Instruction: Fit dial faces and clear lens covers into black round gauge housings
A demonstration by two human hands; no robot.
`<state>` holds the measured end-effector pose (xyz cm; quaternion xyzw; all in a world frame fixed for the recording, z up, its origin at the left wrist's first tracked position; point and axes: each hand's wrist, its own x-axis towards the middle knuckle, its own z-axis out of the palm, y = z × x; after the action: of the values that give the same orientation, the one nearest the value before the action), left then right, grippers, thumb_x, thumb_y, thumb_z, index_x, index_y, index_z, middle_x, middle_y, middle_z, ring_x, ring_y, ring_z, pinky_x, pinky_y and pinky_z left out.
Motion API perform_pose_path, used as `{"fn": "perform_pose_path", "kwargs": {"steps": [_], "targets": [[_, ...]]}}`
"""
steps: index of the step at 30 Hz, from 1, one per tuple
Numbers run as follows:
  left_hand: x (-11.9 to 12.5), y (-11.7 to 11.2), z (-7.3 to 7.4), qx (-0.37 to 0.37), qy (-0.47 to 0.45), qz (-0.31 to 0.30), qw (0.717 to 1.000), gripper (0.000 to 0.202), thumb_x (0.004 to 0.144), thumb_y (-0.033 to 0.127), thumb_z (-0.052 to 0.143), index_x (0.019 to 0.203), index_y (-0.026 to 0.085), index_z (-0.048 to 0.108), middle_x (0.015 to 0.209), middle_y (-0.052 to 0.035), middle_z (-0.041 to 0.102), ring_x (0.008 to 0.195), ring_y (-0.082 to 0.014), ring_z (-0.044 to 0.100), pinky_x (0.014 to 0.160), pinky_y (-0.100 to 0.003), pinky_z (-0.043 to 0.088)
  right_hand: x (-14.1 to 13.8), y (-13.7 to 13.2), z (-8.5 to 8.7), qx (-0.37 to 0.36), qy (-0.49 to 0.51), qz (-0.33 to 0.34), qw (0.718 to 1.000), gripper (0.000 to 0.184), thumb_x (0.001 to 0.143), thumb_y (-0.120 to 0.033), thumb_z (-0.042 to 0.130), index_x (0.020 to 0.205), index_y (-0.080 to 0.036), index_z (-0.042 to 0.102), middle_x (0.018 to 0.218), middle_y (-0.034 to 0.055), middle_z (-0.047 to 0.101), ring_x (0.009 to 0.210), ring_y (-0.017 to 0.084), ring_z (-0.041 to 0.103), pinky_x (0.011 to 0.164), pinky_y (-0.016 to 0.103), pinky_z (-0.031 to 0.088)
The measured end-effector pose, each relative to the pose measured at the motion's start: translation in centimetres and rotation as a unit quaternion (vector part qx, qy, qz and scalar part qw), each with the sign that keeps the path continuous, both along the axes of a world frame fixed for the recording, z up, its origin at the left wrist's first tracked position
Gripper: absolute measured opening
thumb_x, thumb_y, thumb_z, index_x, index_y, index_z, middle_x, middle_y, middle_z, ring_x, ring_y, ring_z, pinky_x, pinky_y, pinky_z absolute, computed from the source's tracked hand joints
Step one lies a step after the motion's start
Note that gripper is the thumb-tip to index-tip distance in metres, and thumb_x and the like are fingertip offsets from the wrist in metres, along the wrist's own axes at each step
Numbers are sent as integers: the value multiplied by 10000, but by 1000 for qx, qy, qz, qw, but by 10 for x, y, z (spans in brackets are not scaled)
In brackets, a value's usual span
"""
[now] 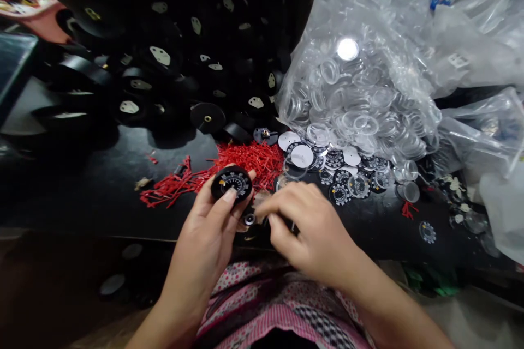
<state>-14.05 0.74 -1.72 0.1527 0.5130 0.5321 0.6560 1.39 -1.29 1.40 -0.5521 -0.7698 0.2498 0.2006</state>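
Note:
My left hand (208, 229) grips a small round black dial gauge (232, 184) with white markings and an orange patch, its face turned up and my thumb on its lower edge. Just right of it, my right hand (309, 223) hovers with its fingers curled in; whatever they hold, if anything, is hidden. A small round metal-ringed piece (249, 219) shows between the two hands. Behind the gauge lies a heap of thin red plastic pointers (254, 158). Loose printed dial discs (339, 194) are spread beyond my right hand, some with their white backs up.
A clear plastic bag (364, 22) spills many transparent round covers (364, 125) at the back right. Black round housings (208, 118) with metal plates are piled along the back left. More plastic bags (470, 54) crowd the right side. The black tabletop (102, 191) ends close to my lap.

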Motion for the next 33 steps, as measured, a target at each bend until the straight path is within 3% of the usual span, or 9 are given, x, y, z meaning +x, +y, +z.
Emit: {"fn": "perform_pose_path", "kwargs": {"steps": [4,7,10,15,18,23,28,33], "targets": [[-11,-8,-5,0,29,-4,1000,368,837,310,719,1195,263,646,1159,-40,726,1098,-240,665,940,-321,552,11,22,-26,37,-166,-35,985,265,937,-278,575,1175,-195,658,1006,100,646,938,269,551,800,403,361],[-16,-17,-11,1,15,-31,999,370,825,303,733,1183,264,650,1135,-38,730,1057,-220,674,871,-276,569,12,29,-30,76,-179,-40,980,228,944,-234,559,1137,-207,676,984,84,631,930,261,541,801,401,336],[-15,-22,-15,-7,-6,-48,999,305,799,278,754,1094,247,679,1135,-35,730,1086,-216,665,909,-271,555,7,38,-29,116,-206,-23,971,192,950,-233,549,1075,-206,693,961,82,633,913,267,527,782,406,309],[-8,-25,-16,1,-37,-57,998,229,859,306,691,1069,227,647,1136,-62,730,1140,-255,652,1011,-391,516,1,48,-35,146,-259,11,955,182,968,-261,520,926,-178,677,928,83,650,887,274,513,763,420,283],[-4,-27,-18,31,-33,-44,998,257,893,332,651,1133,246,621,1166,-65,721,1173,-256,638,1070,-432,465,4,47,-39,161,-249,13,955,193,969,-257,509,883,-173,661,898,82,655,876,264,509,773,418,284],[6,-23,-20,84,-25,-48,995,251,921,313,617,1169,279,611,1252,-41,688,1255,-239,581,1099,-400,436,6,40,-35,165,-176,-3,970,210,979,-266,505,873,-180,664,866,67,654,862,235,516,792,395,291],[12,-12,-16,72,-40,-48,995,254,922,312,617,1162,230,628,1225,-64,702,1262,-244,575,1110,-408,425,5,31,-28,153,-114,-20,981,162,964,-285,556,919,-186,676,894,58,661,872,224,520,797,378,304],[8,-13,-6,65,-97,-56,992,238,920,326,611,1108,189,662,1189,-114,719,1214,-271,614,1097,-450,440,12,23,-20,133,-61,-43,988,205,970,-309,555,825,-201,652,839,38,662,836,211,520,797,384,314]]}}
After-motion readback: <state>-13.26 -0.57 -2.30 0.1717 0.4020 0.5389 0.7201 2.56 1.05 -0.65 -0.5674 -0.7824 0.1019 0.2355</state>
